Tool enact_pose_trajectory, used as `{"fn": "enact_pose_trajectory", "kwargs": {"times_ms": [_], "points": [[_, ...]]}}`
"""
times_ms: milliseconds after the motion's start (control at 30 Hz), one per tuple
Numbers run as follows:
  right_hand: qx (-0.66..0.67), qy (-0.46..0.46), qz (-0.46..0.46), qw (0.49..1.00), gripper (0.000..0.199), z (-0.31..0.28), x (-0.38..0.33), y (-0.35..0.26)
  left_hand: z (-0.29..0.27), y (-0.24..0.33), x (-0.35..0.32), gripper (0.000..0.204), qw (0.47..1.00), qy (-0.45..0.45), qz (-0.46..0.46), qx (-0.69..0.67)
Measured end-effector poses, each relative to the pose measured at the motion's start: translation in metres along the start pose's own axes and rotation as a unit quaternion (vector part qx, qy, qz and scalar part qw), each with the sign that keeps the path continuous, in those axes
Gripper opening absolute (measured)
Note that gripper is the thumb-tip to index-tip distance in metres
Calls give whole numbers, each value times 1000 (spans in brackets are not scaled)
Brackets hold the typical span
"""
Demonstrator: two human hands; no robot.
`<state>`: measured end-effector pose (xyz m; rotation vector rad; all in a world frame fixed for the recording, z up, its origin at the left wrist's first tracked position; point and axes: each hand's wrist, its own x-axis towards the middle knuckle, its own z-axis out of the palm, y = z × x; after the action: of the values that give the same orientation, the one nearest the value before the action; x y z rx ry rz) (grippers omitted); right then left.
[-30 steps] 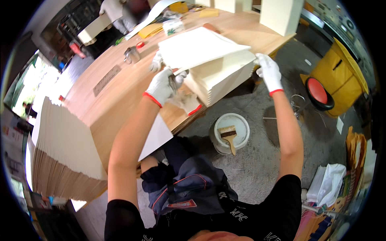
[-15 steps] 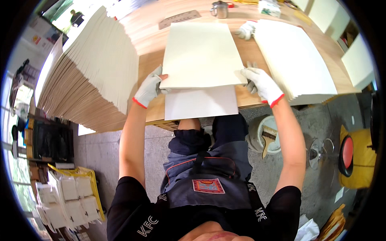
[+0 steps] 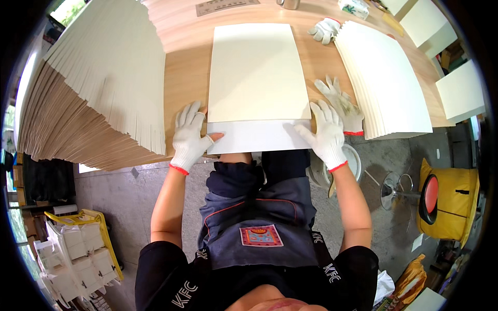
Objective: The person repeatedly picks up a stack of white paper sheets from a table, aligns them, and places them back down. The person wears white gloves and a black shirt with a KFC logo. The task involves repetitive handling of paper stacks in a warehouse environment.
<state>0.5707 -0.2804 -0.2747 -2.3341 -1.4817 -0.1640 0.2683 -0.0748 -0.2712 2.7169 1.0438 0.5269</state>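
Note:
A cream rectangular board [image 3: 259, 72] lies flat on the table in front of me, over a white sheet [image 3: 254, 139] whose near strip shows along the table edge. My left hand [image 3: 190, 136], in a white knit glove with its thumb tip bare, rests at the left side of the sheet, fingers spread and thumb on it. On the opposite side my right hand [image 3: 324, 130], gloved too, lies open with its thumb over the sheet's right end and fingers beside the board's corner. Neither hand grips anything. Just right of it lies a loose, soiled glove [image 3: 342, 106].
A tall fanned stack of boards [image 3: 114, 78] fills the left side of the table. At right is a lower stack of white boards [image 3: 386, 78], with another glove [image 3: 325, 31] at its far corner. A bucket [image 3: 353, 160] and a stool [image 3: 428, 199] stand below.
The cream board's near edge, held up between both hands, has come down flat onto the white sheet. Both hands have let go and spread open nearer the table edge.

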Motion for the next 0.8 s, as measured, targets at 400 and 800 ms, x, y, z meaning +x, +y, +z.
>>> {"fn": "enact_pose_trajectory", "kwargs": {"times_ms": [400, 800], "points": [[19, -17, 1, 1000, 83, -4, 4, -7, -4, -2, -2, 82, 998, 35, -3, -57], [3, 4, -19, 1000, 82, 0, 2, -7, 2, -7, -9, 79, 999, 5, -17, -49]]}}
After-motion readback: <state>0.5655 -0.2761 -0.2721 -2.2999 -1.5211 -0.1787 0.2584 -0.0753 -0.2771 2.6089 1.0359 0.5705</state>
